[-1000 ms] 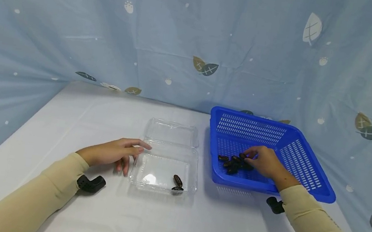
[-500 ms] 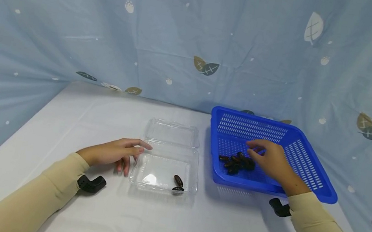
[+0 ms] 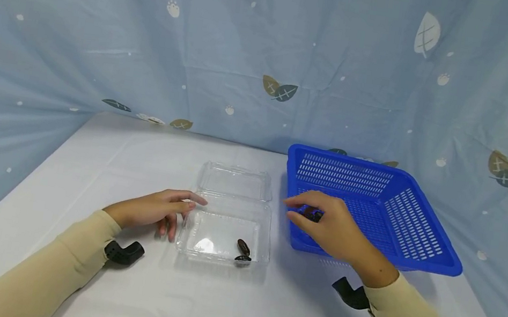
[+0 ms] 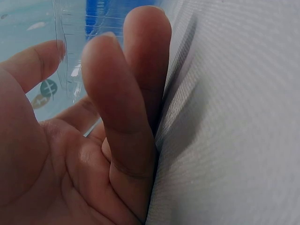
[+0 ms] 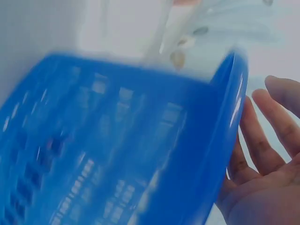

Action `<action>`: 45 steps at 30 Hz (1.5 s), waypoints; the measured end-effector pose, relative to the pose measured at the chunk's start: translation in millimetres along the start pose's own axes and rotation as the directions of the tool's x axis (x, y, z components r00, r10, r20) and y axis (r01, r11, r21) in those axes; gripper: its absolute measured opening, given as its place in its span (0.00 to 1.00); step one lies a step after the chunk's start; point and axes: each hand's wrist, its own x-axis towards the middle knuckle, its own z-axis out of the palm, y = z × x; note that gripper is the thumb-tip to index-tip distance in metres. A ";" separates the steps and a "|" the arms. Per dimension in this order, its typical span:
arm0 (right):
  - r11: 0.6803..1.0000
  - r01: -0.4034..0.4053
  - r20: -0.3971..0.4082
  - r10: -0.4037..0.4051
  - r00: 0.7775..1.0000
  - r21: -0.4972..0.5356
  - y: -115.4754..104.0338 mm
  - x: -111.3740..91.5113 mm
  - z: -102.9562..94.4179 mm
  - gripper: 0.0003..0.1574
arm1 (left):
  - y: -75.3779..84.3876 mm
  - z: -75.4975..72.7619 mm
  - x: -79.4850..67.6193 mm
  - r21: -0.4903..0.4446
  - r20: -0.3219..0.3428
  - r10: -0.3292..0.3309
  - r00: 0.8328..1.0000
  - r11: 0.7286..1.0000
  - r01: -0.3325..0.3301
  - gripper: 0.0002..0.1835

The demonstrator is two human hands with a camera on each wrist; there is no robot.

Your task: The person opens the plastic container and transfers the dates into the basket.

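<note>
An open clear plastic clamshell box (image 3: 220, 258) lies on the table; two dark brown, glossy oval pieces resembling dates (image 3: 243, 247) are in its front right corner. My left hand (image 3: 155, 209) rests beside the box, thumb and index finger at its left rim, fingers loosely bent. The right hand (image 3: 334, 228) is over the front left part of the blue plastic basket (image 3: 451, 265), thumb and index finger apart. More dark pieces (image 3: 313, 214) in the basket show through that gap; the rest are hidden behind the hand. In the right wrist view the right fingers (image 5: 257, 136) are spread by the basket's rim, holding nothing visible.
The box's lid (image 3: 235, 182) is folded back flat behind it. A white cloth (image 3: 193, 312) covers the table. Behind hangs a blue leaf-print curtain (image 3: 231, 41). A black device (image 3: 123, 253) sits at the left wrist, another black device (image 3: 351, 293) at the right.
My right hand lifted from the dark pieces in the basket, then moved left to the basket's left side, its thumb and index finger spreading. The left hand and the box have stayed put.
</note>
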 end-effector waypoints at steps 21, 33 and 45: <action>0.984 -0.086 0.134 0.065 0.989 0.158 -31.3 -16.0 82.4 0.09 | 0.2 -1.1 0.1 0.000 0.015 0.006 1.000 1.000 -0.006 0.26; 0.998 0.048 0.343 -0.063 0.937 0.051 -31.3 14.7 76.8 0.16 | 0.3 -0.6 -0.6 -0.008 0.012 0.007 1.000 1.000 -0.007 0.25; 0.983 0.075 0.525 0.025 0.851 -0.170 -27.6 26.1 79.1 0.18 | 0.4 0.5 -2.1 0.002 0.011 0.020 1.000 1.000 -0.020 0.25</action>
